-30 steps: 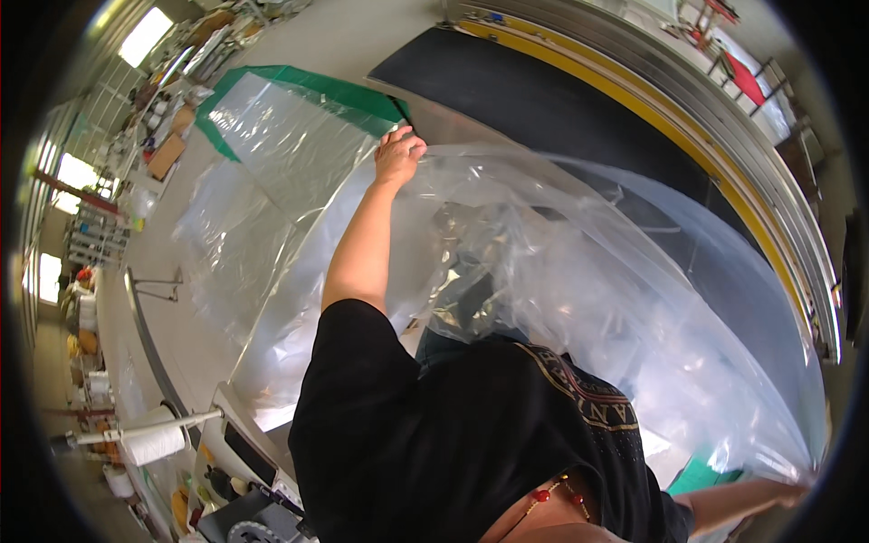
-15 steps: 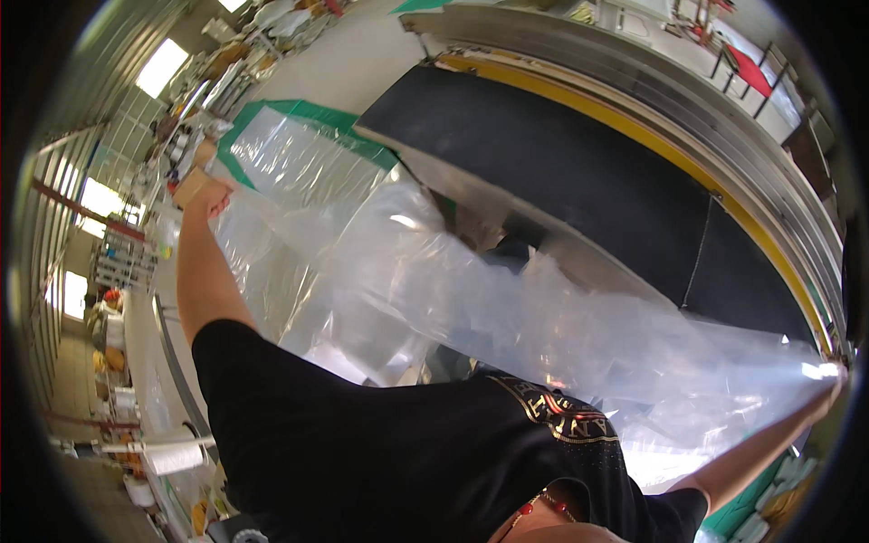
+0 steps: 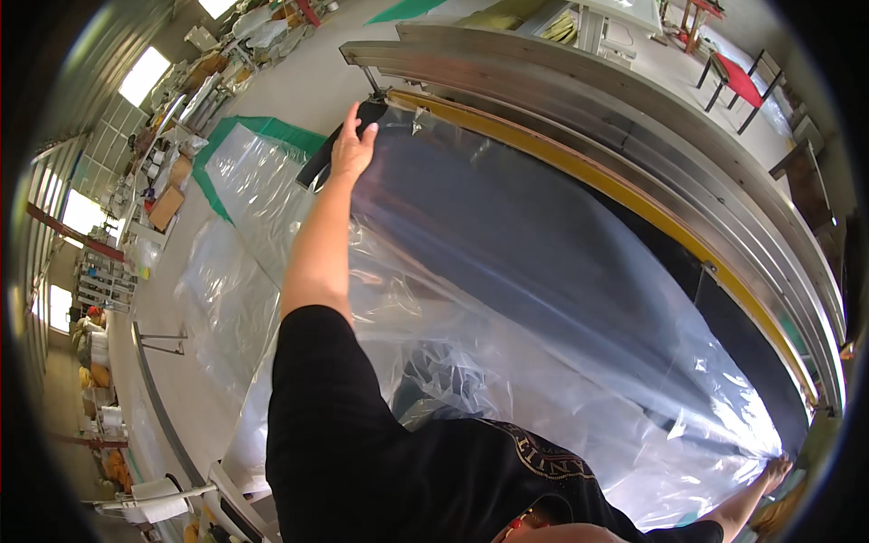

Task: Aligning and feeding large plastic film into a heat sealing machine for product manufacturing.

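My left hand (image 3: 351, 145), high in the frame, pins a corner of the clear plastic sheet (image 3: 507, 299) to the dark desk (image 3: 751, 335); my right hand (image 3: 775, 471), lower right, pinches the opposite edge. It looks light, limp, slippery, so corners hold best

The big clear plastic sheet (image 3: 507, 299) is see-through with shiny white glare, and the flat black surface (image 3: 561, 244) shows dark through it. That surface has a yellow strip (image 3: 634, 195) along its edge next to grey brushed metal rails (image 3: 634, 118). Pale grey concrete floor (image 3: 308, 81) with green painted tape lines (image 3: 272, 127), plus a red chair (image 3: 738, 80) further back.
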### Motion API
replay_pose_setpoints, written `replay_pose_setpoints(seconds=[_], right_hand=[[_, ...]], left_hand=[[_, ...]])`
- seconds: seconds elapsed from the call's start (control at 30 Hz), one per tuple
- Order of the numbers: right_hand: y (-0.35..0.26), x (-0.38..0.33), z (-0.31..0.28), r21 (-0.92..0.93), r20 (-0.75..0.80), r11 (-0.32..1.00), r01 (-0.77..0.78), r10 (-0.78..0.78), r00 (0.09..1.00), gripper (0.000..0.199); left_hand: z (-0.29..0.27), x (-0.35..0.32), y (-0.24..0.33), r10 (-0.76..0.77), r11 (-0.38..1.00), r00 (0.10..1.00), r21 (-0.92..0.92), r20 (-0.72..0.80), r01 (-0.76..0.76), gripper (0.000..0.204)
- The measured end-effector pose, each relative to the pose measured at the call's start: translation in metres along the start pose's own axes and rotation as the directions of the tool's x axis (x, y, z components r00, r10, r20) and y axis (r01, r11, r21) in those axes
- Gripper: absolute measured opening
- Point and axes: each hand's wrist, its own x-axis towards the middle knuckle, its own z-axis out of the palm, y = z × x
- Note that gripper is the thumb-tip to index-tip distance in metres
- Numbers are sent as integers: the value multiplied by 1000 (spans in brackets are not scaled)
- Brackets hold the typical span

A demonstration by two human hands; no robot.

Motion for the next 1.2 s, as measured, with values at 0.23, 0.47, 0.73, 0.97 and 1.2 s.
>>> replay_pose_setpoints(seconds=[0.23, 0.47, 0.73, 0.97, 1.2], right_hand=[[-3, 17, -61, -83, -428, 870, 486, -472, 771, 43], [-41, 15, -53, 211, -153, 911, 356, -329, 932, 50], [2, 56, -29, -319, -333, 842, 435, -529, 781, 42], [-139, -88, -65, 62, -231, 957, 285, -264, 936, 38], [-146, -162, -132, 617, -300, 775, 135, 72, 951, 18]], left_hand=[[17, 0, -50, -192, 879, 978, 458, 85, 133, 38], [-18, -21, -4, 68, 984, 938, 177, -340, -7, 19], [-72, -246, 183, 779, 213, 242, -607, 578, 765, 14], [-34, -405, 309, 768, 346, 98, -539, 632, 768, 32], [-20, -460, 392, 928, 362, 201, -885, 313, -294, 65]])
